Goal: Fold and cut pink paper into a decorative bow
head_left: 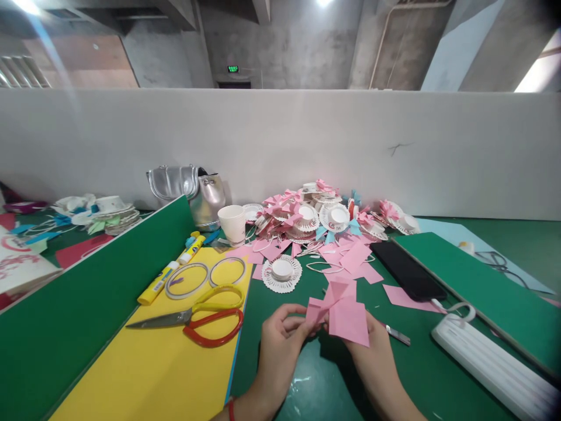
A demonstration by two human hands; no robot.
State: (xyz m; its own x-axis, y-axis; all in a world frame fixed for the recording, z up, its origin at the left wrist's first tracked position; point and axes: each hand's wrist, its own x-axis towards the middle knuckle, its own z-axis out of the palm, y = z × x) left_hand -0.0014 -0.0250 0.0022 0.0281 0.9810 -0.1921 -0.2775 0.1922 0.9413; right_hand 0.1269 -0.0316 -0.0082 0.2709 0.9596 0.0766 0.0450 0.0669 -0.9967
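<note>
Both hands met low over the green bench [307, 386], working a folded pink paper bow [339, 310]. The left hand [280, 345] was curled nearly closed, its thumb and fingertips pinching the bow at its narrow middle, a red band showing at the wrist. The right hand [372, 351] lay mostly hidden behind the bow's larger right wing, fingers closed on the paper from beneath. The bow was held just above the bench, its wings spread left and right.

To the left, a yellow sheet [153, 374] carried a pair of scissors [197, 318] with one yellow and one red handle, two rings of clear tape [205, 276] and a yellow glue stick [158, 283]. A white paper cup [232, 223] stood behind them, beside a silver handbag [193, 190]. Just beyond the hands sat a small white paper-doily hat [281, 272], and further back a heap of similar hats with pink and blue bows [324, 213] among loose pink paper squares [355, 257]. A black phone [407, 270] lay to the right, near a white power strip [495, 362].
</note>
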